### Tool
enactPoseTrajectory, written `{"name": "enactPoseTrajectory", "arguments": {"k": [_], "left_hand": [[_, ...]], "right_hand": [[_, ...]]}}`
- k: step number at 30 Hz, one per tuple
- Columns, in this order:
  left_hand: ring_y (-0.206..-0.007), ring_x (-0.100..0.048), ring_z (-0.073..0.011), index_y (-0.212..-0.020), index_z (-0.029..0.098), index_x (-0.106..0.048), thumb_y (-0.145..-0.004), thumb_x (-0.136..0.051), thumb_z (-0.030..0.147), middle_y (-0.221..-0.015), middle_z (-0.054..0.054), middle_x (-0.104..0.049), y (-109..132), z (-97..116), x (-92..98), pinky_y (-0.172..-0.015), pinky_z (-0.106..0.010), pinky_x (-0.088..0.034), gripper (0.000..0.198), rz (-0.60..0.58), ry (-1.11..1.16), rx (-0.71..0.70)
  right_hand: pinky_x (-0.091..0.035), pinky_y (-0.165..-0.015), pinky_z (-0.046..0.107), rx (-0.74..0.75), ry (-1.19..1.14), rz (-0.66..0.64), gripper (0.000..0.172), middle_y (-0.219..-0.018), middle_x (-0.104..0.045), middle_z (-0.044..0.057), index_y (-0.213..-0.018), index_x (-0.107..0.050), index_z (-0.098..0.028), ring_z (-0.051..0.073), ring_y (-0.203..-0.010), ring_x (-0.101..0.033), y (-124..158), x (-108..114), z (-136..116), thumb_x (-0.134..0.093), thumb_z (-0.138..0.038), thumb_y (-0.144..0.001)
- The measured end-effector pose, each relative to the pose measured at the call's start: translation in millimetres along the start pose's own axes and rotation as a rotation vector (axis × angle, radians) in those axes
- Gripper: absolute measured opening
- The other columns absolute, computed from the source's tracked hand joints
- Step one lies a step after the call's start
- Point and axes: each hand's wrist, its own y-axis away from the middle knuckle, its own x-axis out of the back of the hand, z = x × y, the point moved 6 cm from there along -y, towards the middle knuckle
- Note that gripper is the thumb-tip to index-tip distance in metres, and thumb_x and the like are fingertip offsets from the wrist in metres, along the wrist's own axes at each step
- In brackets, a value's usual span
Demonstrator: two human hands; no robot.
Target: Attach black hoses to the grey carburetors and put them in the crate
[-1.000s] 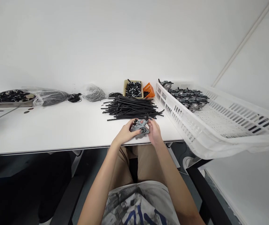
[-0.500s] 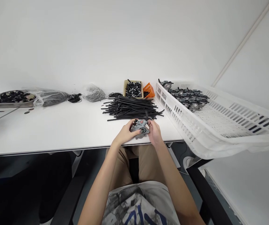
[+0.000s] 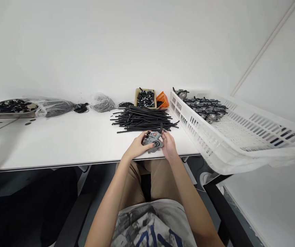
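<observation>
A grey metal carburetor [image 3: 153, 140] is held just above the front edge of the white table. My left hand [image 3: 136, 146] is closed around its left side, with the thumb across the front near the round opening. At its right side my right hand [image 3: 169, 144] is closed, fingertips against the body by the black upright rubber piece [image 3: 161, 127]. What those fingertips pinch is partly hidden. Right behind the carburetor lies a pile of black rubber hoses [image 3: 142, 118].
On the right stands a large white plastic crate [image 3: 229, 144] with several carburetors [image 3: 206, 109] at its far end. Along the wall are a beige bin [image 3: 136, 99] of black parts, an orange basket [image 3: 165, 97], plastic bags [image 3: 57, 107] and a metal tray [image 3: 11, 115].
My hands and the carburetor stay nearly in place. Another person's hand at the left edge has moved mostly out of view.
</observation>
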Motion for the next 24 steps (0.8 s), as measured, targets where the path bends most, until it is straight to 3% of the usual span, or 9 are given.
{"name": "enactPoseTrajectory", "arguments": {"k": [8, 15, 20, 24], "left_hand": [[-0.121, -0.057, -0.0261, -0.132, 0.020, -0.052, -0.075, -0.072, 0.044, -0.131, -0.009, -0.062, 0.9, 2.7, 0.2, -0.107, -0.039, -0.042, 0.066, 0.003, 0.001, -0.014], [-0.122, -0.057, -0.0265, -0.131, 0.018, -0.052, -0.076, -0.072, 0.042, -0.132, -0.010, -0.061, -0.2, 1.2, 0.3, -0.108, -0.040, -0.041, 0.063, 0.011, -0.010, -0.011], [-0.123, -0.056, -0.0266, -0.131, 0.018, -0.052, -0.076, -0.071, 0.042, -0.133, -0.010, -0.061, 0.0, 2.8, 0.3, -0.108, -0.040, -0.041, 0.063, 0.007, -0.009, -0.013], [-0.123, -0.056, -0.0261, -0.131, 0.018, -0.052, -0.077, -0.071, 0.041, -0.132, -0.010, -0.061, 0.1, 2.8, 0.1, -0.108, -0.039, -0.041, 0.062, 0.004, -0.008, -0.012]], "right_hand": [[-0.052, -0.072, 0.031, -0.012, -0.031, 0.060, 0.029, -0.075, -0.068, -0.001, -0.069, -0.052, -0.023, 0.019, -0.080, -0.065, -4.6, 8.0, 5.9, -0.071, -0.045, -0.073], [-0.049, -0.069, 0.028, 0.023, 0.009, -0.009, 0.041, -0.073, -0.066, 0.001, -0.052, -0.042, -0.021, 0.017, -0.078, -0.061, -3.0, 4.7, 5.7, -0.068, -0.041, -0.076], [-0.051, -0.074, 0.030, 0.020, -0.005, 0.000, 0.022, -0.086, -0.070, 0.000, -0.077, -0.058, -0.023, 0.019, -0.090, -0.064, -1.5, 2.1, 2.2, -0.067, -0.043, -0.078], [-0.051, -0.074, 0.029, 0.010, 0.009, -0.009, 0.022, -0.093, -0.071, 0.001, -0.089, -0.063, -0.023, 0.020, -0.096, -0.064, -1.4, 1.1, 1.8, -0.065, -0.043, -0.078]]}}
